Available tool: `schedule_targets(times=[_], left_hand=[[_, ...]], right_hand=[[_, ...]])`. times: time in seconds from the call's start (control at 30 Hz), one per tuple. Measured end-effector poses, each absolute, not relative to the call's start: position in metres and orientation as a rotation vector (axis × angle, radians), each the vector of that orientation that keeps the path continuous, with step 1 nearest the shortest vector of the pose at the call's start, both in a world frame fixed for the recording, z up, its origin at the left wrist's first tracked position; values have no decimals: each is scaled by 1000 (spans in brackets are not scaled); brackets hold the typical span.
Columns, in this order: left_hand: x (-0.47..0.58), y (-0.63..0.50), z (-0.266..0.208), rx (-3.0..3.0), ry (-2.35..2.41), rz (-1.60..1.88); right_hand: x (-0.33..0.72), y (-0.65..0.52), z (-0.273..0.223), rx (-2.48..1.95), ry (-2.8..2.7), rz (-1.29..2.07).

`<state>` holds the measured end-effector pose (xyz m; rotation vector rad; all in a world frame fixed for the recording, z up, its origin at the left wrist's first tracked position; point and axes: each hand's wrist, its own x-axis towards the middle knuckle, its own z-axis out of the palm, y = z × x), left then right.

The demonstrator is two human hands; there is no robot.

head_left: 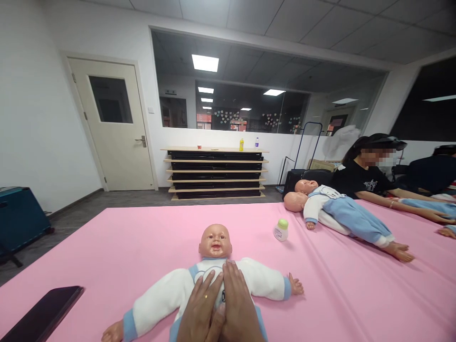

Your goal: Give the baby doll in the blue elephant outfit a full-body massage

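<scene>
A baby doll (215,241) in a white and light blue outfit lies on its back on the pink table cover (142,232), arms spread out and head away from me. My left hand (203,304) rests flat on the doll's chest, fingers stretched out, a ring on one finger. Beside it, my right hand (239,301) lies flat on the chest too, fingers together and pointing toward the doll's head. The two hands touch near the thumbs. Below the chest, the doll's lower body is hidden by my hands and the frame edge.
A small bottle with a green cap (281,230) stands right of the doll's head. A dark phone (44,313) lies at the left. More dolls (342,213) lie at the right, near a seated person (370,175). Stacked folded tables (215,173) stand by the wall.
</scene>
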<state>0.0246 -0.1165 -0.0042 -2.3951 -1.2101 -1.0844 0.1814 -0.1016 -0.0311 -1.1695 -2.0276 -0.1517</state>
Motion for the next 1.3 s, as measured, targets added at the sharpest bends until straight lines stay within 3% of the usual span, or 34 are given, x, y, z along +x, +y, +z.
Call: schedule_targets(times=[0.47, 0.97, 1.3], left_hand=[[24, -117, -6, -2373, -1238, -1084], [32, -113, -18, -2274, -1344, -1213], [29, -115, -24, -2167, -1498, -1312]], right_hand=[[176, -103, -28, -1124, -1962, -234], [180, -104, -4, -1167, -2316, -52], [179, -104, 7, -881, -2322, -32]])
